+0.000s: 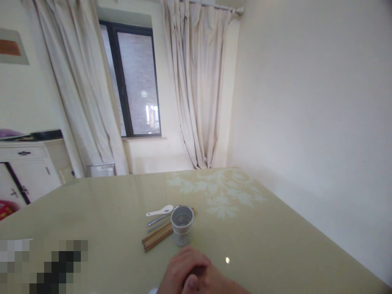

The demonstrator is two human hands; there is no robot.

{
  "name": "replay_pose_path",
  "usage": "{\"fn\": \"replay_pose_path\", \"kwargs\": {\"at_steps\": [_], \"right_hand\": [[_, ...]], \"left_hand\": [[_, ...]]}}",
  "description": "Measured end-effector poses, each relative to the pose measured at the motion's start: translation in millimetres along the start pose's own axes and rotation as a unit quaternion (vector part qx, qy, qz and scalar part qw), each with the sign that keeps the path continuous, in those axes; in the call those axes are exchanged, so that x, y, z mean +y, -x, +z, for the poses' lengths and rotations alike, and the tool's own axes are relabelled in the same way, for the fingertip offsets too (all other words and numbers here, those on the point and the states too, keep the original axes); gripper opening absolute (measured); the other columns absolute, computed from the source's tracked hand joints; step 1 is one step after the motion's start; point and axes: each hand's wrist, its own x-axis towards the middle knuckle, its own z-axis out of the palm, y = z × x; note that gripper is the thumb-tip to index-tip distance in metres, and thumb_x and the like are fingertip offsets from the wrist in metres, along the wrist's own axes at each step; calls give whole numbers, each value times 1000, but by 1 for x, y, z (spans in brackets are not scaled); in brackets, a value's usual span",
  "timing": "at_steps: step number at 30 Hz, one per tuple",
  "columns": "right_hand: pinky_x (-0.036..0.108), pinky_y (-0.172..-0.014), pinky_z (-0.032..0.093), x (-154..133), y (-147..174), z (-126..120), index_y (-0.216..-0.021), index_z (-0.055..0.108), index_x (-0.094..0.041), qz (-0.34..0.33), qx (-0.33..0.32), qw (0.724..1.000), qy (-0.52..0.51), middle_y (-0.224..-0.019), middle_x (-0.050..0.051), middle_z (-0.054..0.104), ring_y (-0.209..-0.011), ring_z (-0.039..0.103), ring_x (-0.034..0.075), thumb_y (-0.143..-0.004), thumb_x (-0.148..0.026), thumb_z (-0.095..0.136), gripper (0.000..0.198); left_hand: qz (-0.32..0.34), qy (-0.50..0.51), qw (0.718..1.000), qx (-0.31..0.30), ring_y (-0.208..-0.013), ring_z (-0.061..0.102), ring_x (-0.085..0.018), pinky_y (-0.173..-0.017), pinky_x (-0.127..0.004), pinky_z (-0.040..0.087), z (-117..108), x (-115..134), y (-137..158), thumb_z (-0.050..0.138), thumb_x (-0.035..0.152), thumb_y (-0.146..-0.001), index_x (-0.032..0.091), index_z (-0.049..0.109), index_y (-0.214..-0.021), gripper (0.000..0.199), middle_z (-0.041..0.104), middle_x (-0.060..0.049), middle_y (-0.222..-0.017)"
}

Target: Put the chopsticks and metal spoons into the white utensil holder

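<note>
Fingers [183, 261] of the two hands lay folded over one another at the bottom edge of the view, curled and pressed together; whether they gripped anything between them could not be told. One hand [183, 271] lay on top toward the left, the other hand [219, 283] showed beneath it toward the right, and which was the left and which the right could not be told from this angle. Both rested on or just above the table [275, 245], low in the frame.

Just beyond the knuckles, near but not touching, stood a cup [182, 226], upright, grey-white, its mouth open to the camera. Against its left side lay a bundle of chopsticks [157, 237], brown, slanting down to the left. Above those lay metal utensils [157, 220], thin and blurred, beside the cup's rim. A white spoon [159, 211] lay farther back, its bowl toward the cup.

A pale flower pattern [220, 192] marked the tabletop behind the cup. Farther off hung curtains [199, 81] on either side of a dark-framed window [134, 77], and a white cabinet [27, 167] stood at the left.
</note>
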Motion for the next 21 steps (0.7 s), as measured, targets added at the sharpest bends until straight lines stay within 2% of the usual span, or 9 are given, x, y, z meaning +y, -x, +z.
{"fn": "replay_pose_path", "kwargs": {"at_steps": [3,5,7,10,12,14,16,19,21], "right_hand": [[28,-50,34,6,6,-13,-66,56,-22,-80,128,988,34,-56,-2,57,-51,48,13,-107,-32,43,44],[29,-55,34,5,8,-32,-66,53,-22,15,151,988,34,-58,-2,54,-52,47,13,-103,-28,47,37],[29,-57,35,7,7,-49,-67,51,-22,121,158,980,-12,-59,-2,52,-54,48,14,-102,-27,48,35],[28,-56,33,18,2,-59,-64,44,-22,251,192,943,-103,-58,-3,45,-54,45,14,-105,-38,47,44],[28,-56,34,27,0,-58,-64,45,-22,319,215,909,-161,-60,-2,45,-56,46,15,-106,-49,44,50],[28,-58,39,34,1,-57,-73,54,-21,357,239,877,-214,-65,-1,50,-60,49,16,-106,-57,42,50],[30,-66,46,38,3,-59,-97,63,-19,335,260,869,-254,-82,4,60,-72,56,19,-102,-68,42,53],[38,-85,52,41,9,-65,-133,55,-19,239,247,898,-276,-116,13,61,-97,60,27,-82,-89,56,86],[42,-92,51,44,12,-68,-142,48,-19,202,210,913,-285,-123,15,60,-104,61,31,-70,-91,68,103]], "left_hand": [[-108,-93,976,164,-77,65,-20,-74,-30,55,-14,-10,10,44,46,-106,22,63,-85,37,67,-5,-79],[-196,-161,930,266,-83,65,-21,-78,-33,56,-28,-20,12,57,49,-100,23,59,-91,28,66,-4,-86],[-262,-188,900,293,-102,66,-27,-90,-41,57,-40,-30,9,65,57,-91,21,55,-117,45,67,-10,-112],[-309,-164,909,225,-128,60,-33,-109,-51,51,-42,-40,-2,71,58,-85,19,32,-150,86,58,-17,-140],[-320,-128,923,170,-132,60,-33,-112,-51,48,-35,-40,-8,71,54,-85,20,28,-156,90,59,-17,-143],[-325,-99,934,107,-127,63,-34,-105,-48,52,-26,-33,-11,74,49,-84,21,39,-152,81,63,-15,-141],[-318,-69,945,32,-123,64,-34,-95,-44,56,-18,-20,-12,79,44,-81,24,52,-145,73,65,-14,-143],[-307,-20,949,-62,-120,65,-31,-89,-38,57,-15,-2,-17,82,35,-77,28,59,-141,68,67,-8,-142],[-307,-9,946,-108,-117,66,-28,-91,-36,56,-25,6,-25,81,32,-77,30,61,-141,67,69,-5,-139]]}}
